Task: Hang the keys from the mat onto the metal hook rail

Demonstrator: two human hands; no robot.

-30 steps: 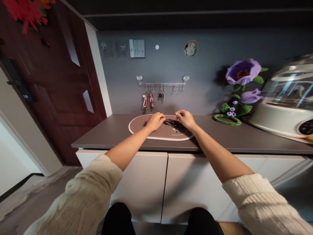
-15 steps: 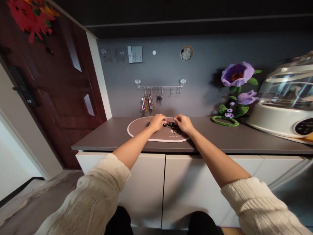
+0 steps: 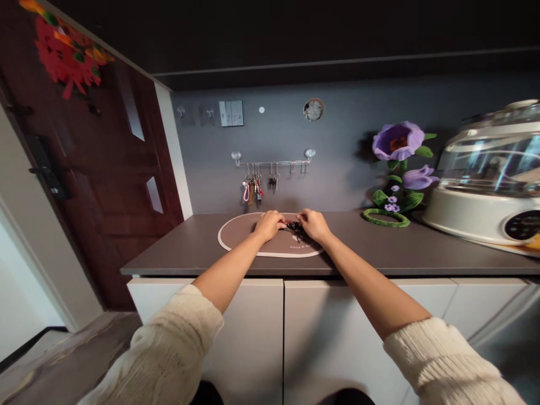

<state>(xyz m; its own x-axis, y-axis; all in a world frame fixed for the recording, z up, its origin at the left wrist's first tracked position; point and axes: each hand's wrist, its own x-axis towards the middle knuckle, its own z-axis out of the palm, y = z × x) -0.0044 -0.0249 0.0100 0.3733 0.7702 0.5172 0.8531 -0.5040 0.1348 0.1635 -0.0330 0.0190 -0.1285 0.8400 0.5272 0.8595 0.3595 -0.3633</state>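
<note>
Both my arms reach out over a grey countertop (image 3: pixel 379 253) to an oval brown mat (image 3: pixel 236 239). My left hand (image 3: pixel 268 224) and my right hand (image 3: pixel 312 224) rest on the mat with fingers curled. Between them lies a small dark bundle, apparently a bunch of keys (image 3: pixel 292 227), and both hands pinch it at its ends. Its details are too small to make out.
On the wall behind hangs a hook rail (image 3: pixel 272 163) with several key bunches (image 3: pixel 252 188). A purple fabric flower (image 3: pixel 396 169) stands at the right, beside a white appliance with a clear lid (image 3: pixel 485 185). A dark wooden door (image 3: pixel 97 169) is at the left. White cabinets (image 3: pixel 329 337) sit below.
My hands have drawn closer together around the dark bundle. The view has tilted, so the counter sits lower in the picture.
</note>
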